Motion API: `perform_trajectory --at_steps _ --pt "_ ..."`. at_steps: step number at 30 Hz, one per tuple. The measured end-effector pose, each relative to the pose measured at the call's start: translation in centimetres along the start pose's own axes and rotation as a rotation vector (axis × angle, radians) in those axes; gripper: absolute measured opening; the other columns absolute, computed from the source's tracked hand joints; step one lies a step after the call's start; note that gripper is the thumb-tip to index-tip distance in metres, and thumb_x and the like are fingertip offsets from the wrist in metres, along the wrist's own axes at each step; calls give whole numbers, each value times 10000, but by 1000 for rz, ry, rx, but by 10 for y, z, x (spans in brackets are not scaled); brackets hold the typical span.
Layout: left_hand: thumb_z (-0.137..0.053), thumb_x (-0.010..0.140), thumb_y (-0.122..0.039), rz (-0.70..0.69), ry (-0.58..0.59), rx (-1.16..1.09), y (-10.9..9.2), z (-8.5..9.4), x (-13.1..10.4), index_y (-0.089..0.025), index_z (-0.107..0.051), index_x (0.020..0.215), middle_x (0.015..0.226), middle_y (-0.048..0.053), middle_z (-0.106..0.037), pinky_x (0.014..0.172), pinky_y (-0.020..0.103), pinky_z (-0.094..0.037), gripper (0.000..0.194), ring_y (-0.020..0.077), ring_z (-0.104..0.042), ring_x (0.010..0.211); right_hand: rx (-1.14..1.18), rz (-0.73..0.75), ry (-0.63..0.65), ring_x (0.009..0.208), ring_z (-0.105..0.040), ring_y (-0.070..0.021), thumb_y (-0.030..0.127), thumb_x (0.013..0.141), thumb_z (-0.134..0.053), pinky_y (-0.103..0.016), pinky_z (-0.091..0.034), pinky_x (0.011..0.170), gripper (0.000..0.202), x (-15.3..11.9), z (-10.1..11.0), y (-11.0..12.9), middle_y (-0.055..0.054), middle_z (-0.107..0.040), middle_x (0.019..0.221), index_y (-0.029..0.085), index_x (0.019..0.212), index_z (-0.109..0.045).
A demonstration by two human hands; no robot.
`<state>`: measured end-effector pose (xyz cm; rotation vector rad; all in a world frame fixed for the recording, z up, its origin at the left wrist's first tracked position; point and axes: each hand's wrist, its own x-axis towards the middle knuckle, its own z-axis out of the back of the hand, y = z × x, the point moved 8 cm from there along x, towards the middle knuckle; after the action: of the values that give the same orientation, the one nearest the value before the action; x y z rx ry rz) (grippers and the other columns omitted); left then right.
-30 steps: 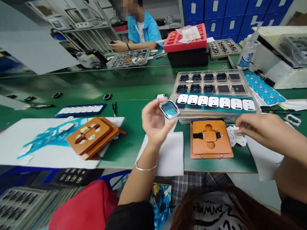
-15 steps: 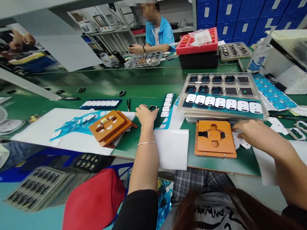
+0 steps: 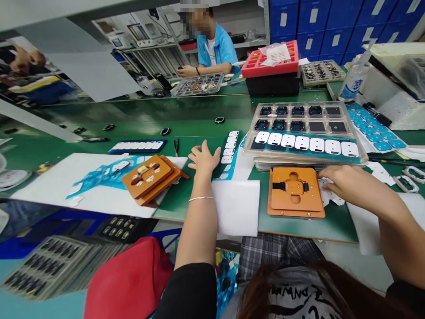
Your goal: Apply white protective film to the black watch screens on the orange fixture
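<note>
My left hand [image 3: 203, 158] is open over the green bench with its fingers spread and nothing in it. Beyond it lies a small dark frame with a pale rim, like a watch case [image 3: 219, 120]. A strip of white square stickers [image 3: 229, 153] lies just right of that hand. My right hand [image 3: 341, 179] is beside the right edge of an orange fixture [image 3: 295, 207], over white scraps [image 3: 334, 197]. Its thumb and forefinger are bent and apart; the other fingers are mostly hidden. The fixture has a black band across its centre recess.
A clear tray stack [image 3: 307, 115] with black cases stands behind the fixture. Another orange fixture [image 3: 149, 177] sits tilted at left. White cloth [image 3: 235, 208] overhangs the front edge. A red bin on a black box [image 3: 272, 84] stands at the back; a person in blue [image 3: 222, 46] sits opposite.
My left hand has let go of the small watch case, which now lies farther back on the bench. Its fingers have spread. My right hand stays beside the fixture.
</note>
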<state>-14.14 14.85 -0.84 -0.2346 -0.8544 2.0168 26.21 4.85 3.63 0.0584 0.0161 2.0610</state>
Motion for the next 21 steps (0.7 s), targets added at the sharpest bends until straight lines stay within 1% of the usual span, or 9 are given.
perform_trajectory --at_steps 1,3,6,8,10,12,16,18,21 --pt "-639 781 -485 -36 -11 -23 -7 2 -5 -189 -658 1154 1425 259 -480 1061 755 -239 476 505 -338 1366 21 7 -55 771 -726 -245 149 858 -553 -345 -511 623 223 0 9 2 -69 -771 988 209 975 -732" --pt "-516 876 -539 -154 15 -112 -29 2 -18 -195 -680 1056 1315 197 -591 1082 615 -354 422 409 -454 1309 76 48 -192 741 -712 -217 169 908 -528 -326 -494 612 196 0 30 10 -52 -768 919 209 916 -720" --pt "-380 930 -626 -284 188 -418 -62 -11 -45 -193 -680 1005 1128 117 -695 937 395 -501 533 272 -623 1086 130 168 -462 758 -687 -197 229 967 -530 -311 -486 629 181 -2 60 27 -57 -748 863 196 902 -696" --pt "-478 875 -665 -282 333 -576 -77 -25 -62 -175 -681 1009 1092 112 -707 831 340 -519 547 248 -646 1005 76 204 -612 858 -677 -233 249 957 -575 -350 -490 701 137 -3 69 34 -96 -752 972 181 990 -690" --pt "-619 796 -636 -251 398 -621 -83 -33 -72 -170 -678 1045 1108 112 -703 792 319 -513 532 239 -643 990 -25 188 -658 1024 -651 -295 235 938 -608 -418 -470 794 209 2 66 37 -125 -728 1171 181 1132 -664" --pt "-698 744 -587 -245 395 -650 -85 -32 -77 -175 -668 1092 1149 111 -689 788 307 -504 540 229 -638 997 -83 178 -640 1119 -627 -312 193 942 -592 -454 -442 848 256 9 57 36 -90 -708 1257 216 1191 -647" --pt "-732 712 -569 -313 350 -728 -86 -17 -79 -196 -668 1099 1216 106 -647 777 287 -490 541 220 -617 1037 -5 228 -705 947 -705 -233 125 964 -521 -424 -469 816 242 11 53 32 -5 -792 1011 264 970 -719" --pt "-704 729 -608 -350 312 -762 -86 -9 -80 -195 -683 993 1163 96 -646 784 293 -491 491 216 -605 1033 33 240 -758 882 -721 -219 132 955 -530 -423 -493 792 251 8 55 31 1 -797 961 277 920 -732" --pt "-644 748 -688 -412 271 -756 -88 1 -81 -189 -668 718 978 75 -627 771 308 -493 501 217 -589 985 58 250 -835 878 -727 -234 156 926 -563 -451 -523 782 232 3 59 29 -5 -797 959 300 875 -738"
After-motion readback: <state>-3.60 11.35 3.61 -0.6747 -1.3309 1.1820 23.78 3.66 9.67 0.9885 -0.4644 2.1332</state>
